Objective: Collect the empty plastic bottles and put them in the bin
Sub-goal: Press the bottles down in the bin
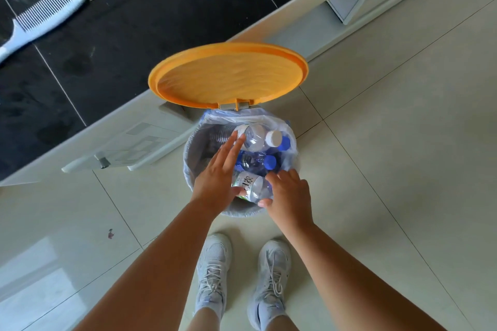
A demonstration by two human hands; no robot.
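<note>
A grey bin (242, 213) with a clear liner stands on the floor, its orange lid (228, 75) tipped up and open. Several empty plastic bottles lie inside: a clear one with a white cap (255, 137) and others with blue caps (270, 162). A labelled bottle (251, 185) lies on top at the near rim. My right hand (290, 193) grips its right end between thumb and fingers. My left hand (217, 177) is spread flat over the bin's left side, fingers apart, thumb touching the labelled bottle.
A white cabinet front with recessed handles (126, 150) runs diagonally just behind the bin. Above it is a black tiled counter (134, 21) with a pale comb (40, 19) on it. My two white shoes (212, 271) stand close to the bin on beige floor tiles.
</note>
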